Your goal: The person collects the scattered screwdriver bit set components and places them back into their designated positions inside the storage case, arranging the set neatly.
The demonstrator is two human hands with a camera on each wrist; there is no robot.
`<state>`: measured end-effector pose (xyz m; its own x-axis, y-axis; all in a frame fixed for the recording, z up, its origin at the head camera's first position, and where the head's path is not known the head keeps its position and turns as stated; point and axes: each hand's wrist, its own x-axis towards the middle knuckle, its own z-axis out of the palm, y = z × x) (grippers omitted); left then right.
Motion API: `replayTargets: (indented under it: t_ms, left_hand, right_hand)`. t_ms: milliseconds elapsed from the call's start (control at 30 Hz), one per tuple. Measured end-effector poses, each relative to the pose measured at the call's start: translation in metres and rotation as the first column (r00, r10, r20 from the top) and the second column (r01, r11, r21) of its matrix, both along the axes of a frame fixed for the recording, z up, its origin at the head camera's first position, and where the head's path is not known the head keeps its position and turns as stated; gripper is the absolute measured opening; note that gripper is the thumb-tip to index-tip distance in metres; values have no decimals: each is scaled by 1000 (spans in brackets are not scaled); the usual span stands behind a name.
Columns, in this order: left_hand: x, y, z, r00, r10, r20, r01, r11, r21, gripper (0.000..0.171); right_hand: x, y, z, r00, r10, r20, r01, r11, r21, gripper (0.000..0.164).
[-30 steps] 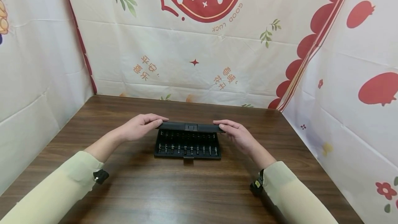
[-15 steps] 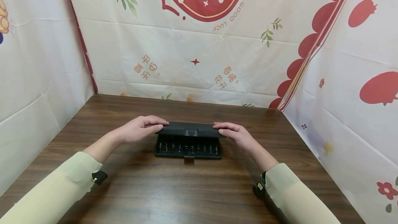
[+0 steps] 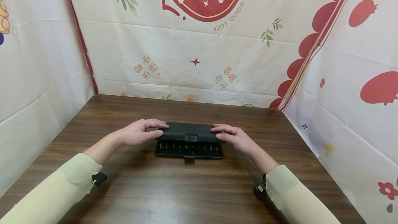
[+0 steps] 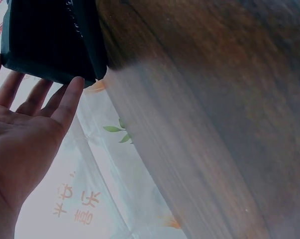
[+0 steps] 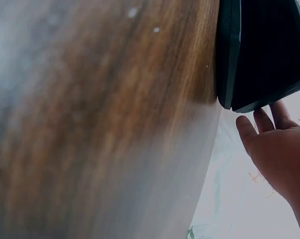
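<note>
A black hinged bit case (image 3: 188, 155) lies on the brown table, its lid (image 3: 189, 130) tilted part-way down over the base. A row of small metal bits (image 3: 186, 147) shows below the lid's front edge; the lid hides the rest. My left hand (image 3: 136, 132) touches the lid's left end with fingers extended and thumb near the front corner. At the opposite end, my right hand (image 3: 236, 137) touches the lid in a similar way. Both wrist views show outstretched fingers against the ends of the case, seen in the left wrist view on the lid (image 4: 40, 45).
Wood-grain table (image 3: 174, 193) extends around the case. A printed cloth (image 3: 192, 44) hangs behind it, with white cloth sides at left and right. Dark wrist devices (image 3: 99, 178) are strapped at both sleeves.
The lid has swung down toward the front, hiding the back row of bits. Both hands have moved slightly down with it, and the base has stayed in place.
</note>
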<state>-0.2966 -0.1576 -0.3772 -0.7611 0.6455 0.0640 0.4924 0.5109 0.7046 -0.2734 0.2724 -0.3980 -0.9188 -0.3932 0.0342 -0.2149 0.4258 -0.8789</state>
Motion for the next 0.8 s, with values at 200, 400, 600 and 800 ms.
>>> replayTargets:
  t_ms: [200, 400, 600, 800]
  left_hand:
    - [1, 0, -2, 1000, -11, -2, 11, 999, -34, 43]
    - [2, 0, -6, 1000, -13, -5, 13, 999, -42, 43]
    - [3, 0, -9, 999, -40, -3, 40, 999, -32, 44]
    - [5, -1, -10, 999, -47, 7, 48, 998, -45, 47]
  right_hand:
    - [4, 0, 1, 1000, 14, -1, -14, 999, 37, 36]
    - [6, -1, 1, 1000, 18, 2, -18, 998, 66, 35]
    - [6, 0, 0, 1000, 17, -26, -14, 992, 125, 34]
    - [8, -1, 1, 998, 40, -43, -33, 989, 146, 33]
